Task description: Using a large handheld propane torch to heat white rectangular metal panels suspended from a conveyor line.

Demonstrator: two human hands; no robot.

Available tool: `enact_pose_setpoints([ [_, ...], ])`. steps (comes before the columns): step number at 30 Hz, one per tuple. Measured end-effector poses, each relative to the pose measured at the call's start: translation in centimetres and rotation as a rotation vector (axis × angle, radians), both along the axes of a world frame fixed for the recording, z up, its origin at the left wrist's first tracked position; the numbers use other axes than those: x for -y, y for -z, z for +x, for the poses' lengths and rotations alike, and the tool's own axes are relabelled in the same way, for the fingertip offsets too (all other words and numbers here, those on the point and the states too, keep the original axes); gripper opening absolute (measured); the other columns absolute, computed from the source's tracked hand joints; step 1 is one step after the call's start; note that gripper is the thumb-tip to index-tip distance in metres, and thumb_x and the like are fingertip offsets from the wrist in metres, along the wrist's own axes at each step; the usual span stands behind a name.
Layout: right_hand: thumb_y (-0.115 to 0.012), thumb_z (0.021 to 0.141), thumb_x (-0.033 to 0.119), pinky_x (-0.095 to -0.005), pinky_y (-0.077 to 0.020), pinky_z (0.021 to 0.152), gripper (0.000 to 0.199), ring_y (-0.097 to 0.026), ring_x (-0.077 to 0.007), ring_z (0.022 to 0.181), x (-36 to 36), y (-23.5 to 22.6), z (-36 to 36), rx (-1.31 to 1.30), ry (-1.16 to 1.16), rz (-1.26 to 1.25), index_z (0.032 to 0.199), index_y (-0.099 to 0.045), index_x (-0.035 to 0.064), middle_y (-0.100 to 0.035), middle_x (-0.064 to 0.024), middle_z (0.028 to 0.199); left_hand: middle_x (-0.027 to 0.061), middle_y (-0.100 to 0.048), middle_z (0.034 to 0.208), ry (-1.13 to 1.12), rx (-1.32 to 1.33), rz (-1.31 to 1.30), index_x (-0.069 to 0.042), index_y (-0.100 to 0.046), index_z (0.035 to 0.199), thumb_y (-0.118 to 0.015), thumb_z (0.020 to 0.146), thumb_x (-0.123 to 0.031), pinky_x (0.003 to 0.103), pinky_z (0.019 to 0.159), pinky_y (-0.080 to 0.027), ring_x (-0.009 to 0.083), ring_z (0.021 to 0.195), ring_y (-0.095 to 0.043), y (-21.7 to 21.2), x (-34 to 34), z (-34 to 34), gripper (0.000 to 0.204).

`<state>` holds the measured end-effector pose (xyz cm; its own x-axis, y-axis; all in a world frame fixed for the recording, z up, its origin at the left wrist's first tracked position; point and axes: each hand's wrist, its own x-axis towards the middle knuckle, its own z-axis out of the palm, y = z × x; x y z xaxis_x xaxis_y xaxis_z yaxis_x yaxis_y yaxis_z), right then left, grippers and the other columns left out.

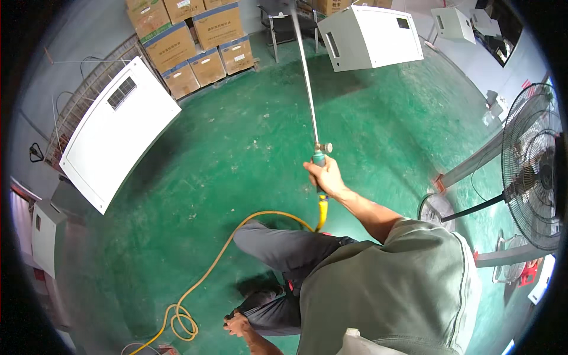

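My right hand [328, 176] is wrapped round the green handle of a long metal wand [308, 89], which looks like a gas torch. A brass valve knob sits just above my grip. The tube points up and away across the room, and its far tip is blurred. From the handle's lower end hangs a yellow hose [222, 254], which loops down to the floor at lower left. My left hand [238, 324] is low by my knee, fingers curled; something dark shows at the fingertips, too small to name.
White panelled cabinets hang at the left [121, 133] and far right [378, 38]. Stacked cardboard boxes [171, 47] and a chair [281, 26] stand at the back. A large black fan [532, 165] with a round base [436, 210] is at my right. The floor [236, 165] is green.
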<state>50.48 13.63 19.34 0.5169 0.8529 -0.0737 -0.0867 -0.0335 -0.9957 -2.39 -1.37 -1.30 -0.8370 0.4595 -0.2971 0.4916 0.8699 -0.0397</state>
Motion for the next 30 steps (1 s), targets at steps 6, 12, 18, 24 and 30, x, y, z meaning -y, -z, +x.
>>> enact_pose_setpoints([
  [6,-0.069,0.089,0.01,-0.0301,-0.0401,0.042,0.019,-0.053,-0.0138,0.045,-3.8,5.8,-5.0,-0.193,0.343,0.083,0.089,-0.05,0.0064,-0.055,-0.003,0.06,0.0059,-0.047,0.134,0.094,-0.015,0.015,-0.027,-0.059,0.132,-0.075,0.082,-0.046,0.052,0.084,-0.054,0.0375,0.118,-0.052,3.4,2.3,-3.6,0.055],
  [12,-0.068,0.089,0.008,-0.032,-0.0406,0.041,0.019,-0.051,-0.0148,0.044,-5.3,9.3,-6.3,-0.32,0.538,0.115,0.089,-0.049,0.0076,-0.052,-0.0028,0.06,0.0057,-0.046,0.139,0.048,0.007,-0.007,-0.028,-0.058,0.134,-0.076,0.081,-0.053,0.052,0.086,-0.054,0.0373,0.12,-0.05,3.2,1.3,-2.6,0.061],
  [18,-0.067,0.089,0.007,-0.0322,-0.0401,0.041,0.022,-0.05,-0.0155,0.044,-6.2,10.9,-7.0,-0.379,0.563,0.115,0.09,-0.045,0.0083,-0.051,-0.0036,0.06,0.0048,-0.046,0.138,0.08,0.024,-0.035,-0.028,-0.058,0.135,-0.076,0.081,-0.055,0.053,0.089,-0.052,0.0368,0.121,-0.049,3.7,1.6,-3.6,0.062],
  [24,-0.067,0.089,0.006,-0.0327,-0.0404,0.041,0.023,-0.051,-0.0162,0.044,-6.5,11.0,-7.3,-0.415,0.589,0.126,0.089,-0.045,0.0083,-0.051,-0.0038,0.061,0.0049,-0.046,0.138,0.093,-0.012,-0.075,-0.028,-0.057,0.136,-0.075,0.082,-0.052,0.051,0.087,-0.053,0.0362,0.121,-0.05,5.0,2.0,-4.7,0.061],
  [30,-0.068,0.088,0.006,-0.0334,-0.0405,0.04,0.024,-0.051,-0.0165,0.044,-6.4,11.5,-6.7,-0.42,0.635,0.081,0.089,-0.044,0.0078,-0.051,-0.0044,0.062,0.0055,-0.047,0.137,0.062,-0.096,-0.002,-0.027,-0.058,0.136,-0.075,0.082,-0.049,0.05,0.084,-0.055,0.0362,0.12,-0.051,8.0,2.1,-5.6,0.061],
])
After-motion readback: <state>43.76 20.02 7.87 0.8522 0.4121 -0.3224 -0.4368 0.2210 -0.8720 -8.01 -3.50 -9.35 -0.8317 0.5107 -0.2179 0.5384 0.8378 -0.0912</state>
